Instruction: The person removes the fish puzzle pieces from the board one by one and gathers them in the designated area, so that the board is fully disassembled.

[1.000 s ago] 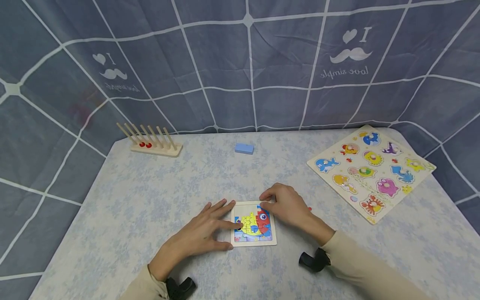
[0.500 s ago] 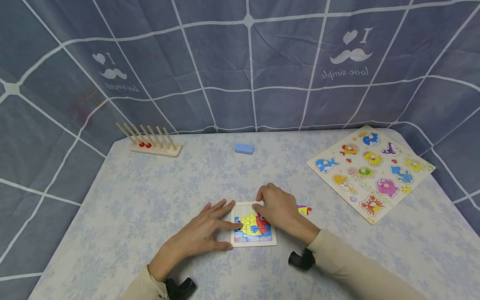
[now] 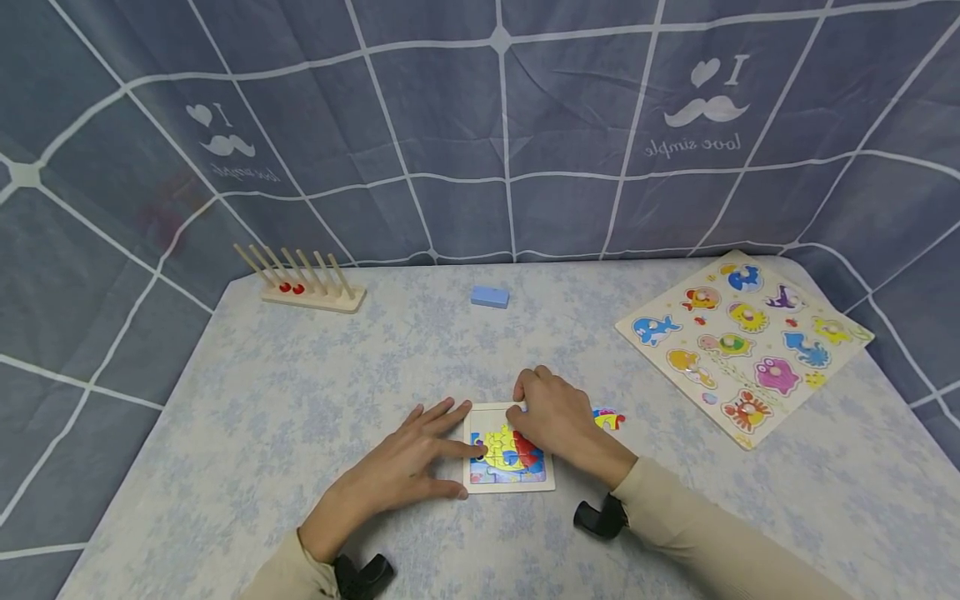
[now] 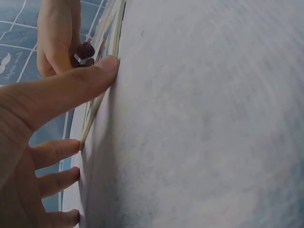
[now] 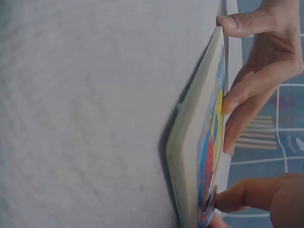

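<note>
A small jigsaw puzzle (image 3: 498, 454) of a yellow and red fish lies in a pale wooden frame (image 3: 510, 489) at the table's middle front. Its upper strip, where it shows, is bare board. My left hand (image 3: 405, 468) spreads its fingers over the left side: the index fingertip touches the pieces and the thumb rests at the frame's edge. At the upper right my right hand (image 3: 557, 421) has curled fingers and covers that corner. In the right wrist view its thumb and finger pinch a slightly tilted puzzle piece (image 5: 209, 203). Loose puzzle pieces (image 3: 609, 418) lie just right of that hand.
A large sea-animal peg board (image 3: 742, 350) lies at the right. Towards the back is a blue block (image 3: 490, 297). A wooden peg stand (image 3: 315, 297) with red beads stands at the back left. A grey-blue checked curtain (image 3: 420, 125) hangs behind the table.
My right hand has shifted left and further over the puzzle's upper right, uncovering the loose pieces beside it. My left hand has stayed in place.
</note>
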The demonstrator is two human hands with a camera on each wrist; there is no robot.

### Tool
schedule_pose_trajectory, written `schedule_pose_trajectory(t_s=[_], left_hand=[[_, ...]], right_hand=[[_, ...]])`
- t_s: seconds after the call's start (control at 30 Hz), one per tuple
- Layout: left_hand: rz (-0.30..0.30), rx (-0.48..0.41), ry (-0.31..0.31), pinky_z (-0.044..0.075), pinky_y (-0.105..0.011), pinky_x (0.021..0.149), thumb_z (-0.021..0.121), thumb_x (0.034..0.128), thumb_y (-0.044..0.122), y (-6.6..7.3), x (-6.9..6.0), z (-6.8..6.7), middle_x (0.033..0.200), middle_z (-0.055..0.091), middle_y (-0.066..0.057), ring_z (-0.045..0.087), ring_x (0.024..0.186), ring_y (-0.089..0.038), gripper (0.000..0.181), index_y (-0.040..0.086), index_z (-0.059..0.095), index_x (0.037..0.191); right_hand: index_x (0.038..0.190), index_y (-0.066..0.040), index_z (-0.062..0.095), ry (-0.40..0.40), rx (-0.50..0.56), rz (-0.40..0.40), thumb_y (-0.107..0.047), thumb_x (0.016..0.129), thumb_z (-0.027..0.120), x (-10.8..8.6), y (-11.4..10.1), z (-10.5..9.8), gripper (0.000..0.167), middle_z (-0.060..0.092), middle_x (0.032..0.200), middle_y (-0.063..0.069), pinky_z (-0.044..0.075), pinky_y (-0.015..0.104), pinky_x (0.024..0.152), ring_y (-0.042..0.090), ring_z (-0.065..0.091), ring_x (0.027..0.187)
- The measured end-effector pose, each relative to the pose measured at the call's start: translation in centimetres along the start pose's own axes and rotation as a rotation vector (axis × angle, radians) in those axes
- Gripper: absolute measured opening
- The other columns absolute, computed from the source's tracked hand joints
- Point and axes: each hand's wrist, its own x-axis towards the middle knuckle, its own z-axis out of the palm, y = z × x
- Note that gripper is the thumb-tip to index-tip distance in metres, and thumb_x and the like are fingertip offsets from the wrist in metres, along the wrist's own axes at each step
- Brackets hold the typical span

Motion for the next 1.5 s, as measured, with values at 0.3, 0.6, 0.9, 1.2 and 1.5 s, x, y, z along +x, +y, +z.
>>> schedule_pose_trajectory(t_s=[0.3, 0.6, 0.9, 1.2, 1.5], left_hand=[[-0.007, -0.009, 0.014, 0.017, -0.068, 0.11, 0.08, 0.0799, 0.039, 0.0, 0.1, 0.1, 0.158, 0.031, -0.013, 0.019, 0.147, -0.036, 0.053, 0.025, 0.067, 0.13], [-0.025, -0.025, 0.011, 0.017, -0.069, 0.11, 0.079, 0.0809, 0.039, 0.0, -0.1, 0.1, 0.158, 0.032, -0.012, 0.02, 0.147, -0.036, 0.052, 0.025, 0.068, 0.129], [-0.013, -0.024, 0.014, 0.017, -0.07, 0.109, 0.078, 0.082, 0.04, -0.1, -0.1, 0.1, 0.157, 0.032, -0.012, 0.02, 0.147, -0.036, 0.051, 0.025, 0.068, 0.13], [-0.026, -0.017, 0.011, 0.016, -0.068, 0.11, 0.079, 0.0812, 0.039, 0.1, 0.0, 0.2, 0.158, 0.031, -0.012, 0.019, 0.148, -0.036, 0.052, 0.024, 0.068, 0.13], [-0.017, -0.007, 0.009, 0.018, -0.069, 0.109, 0.078, 0.0826, 0.039, 0.1, -0.1, 0.1, 0.157, 0.032, -0.012, 0.021, 0.147, -0.036, 0.051, 0.024, 0.067, 0.13]], right_hand=[[0.09, -0.013, 0.062, -0.025, 0.09, 0.027, -0.021, 0.088, 0.067, 0.0, 0.4, -0.8, 0.01, 0.053, 0.083, 0.0, 0.041, 0.031, 0.055, 0.017, 0.049, 0.065], [0.079, -0.018, 0.065, 0.03, 0.129, -0.053, -0.019, 0.088, 0.066, -0.4, 1.0, -0.8, 0.009, 0.054, 0.086, -0.003, 0.048, 0.033, 0.069, 0.013, 0.053, 0.08], [0.087, -0.013, 0.071, 0.019, 0.23, -0.179, -0.017, 0.089, 0.072, -0.8, 1.7, -0.7, 0.005, 0.061, 0.08, -0.006, 0.045, 0.026, 0.057, 0.008, 0.05, 0.06], [0.112, -0.011, 0.077, -0.032, 0.308, -0.174, -0.006, 0.088, 0.072, -2.4, 2.8, -1.4, 0.025, 0.074, 0.094, 0.001, 0.043, 0.022, 0.05, 0.006, 0.054, 0.061], [0.113, -0.018, 0.077, 0.003, 0.376, -0.213, -0.007, 0.09, 0.071, -3.2, 4.1, -1.7, 0.027, 0.074, 0.096, -0.001, 0.035, 0.02, 0.047, 0.006, 0.045, 0.057]])
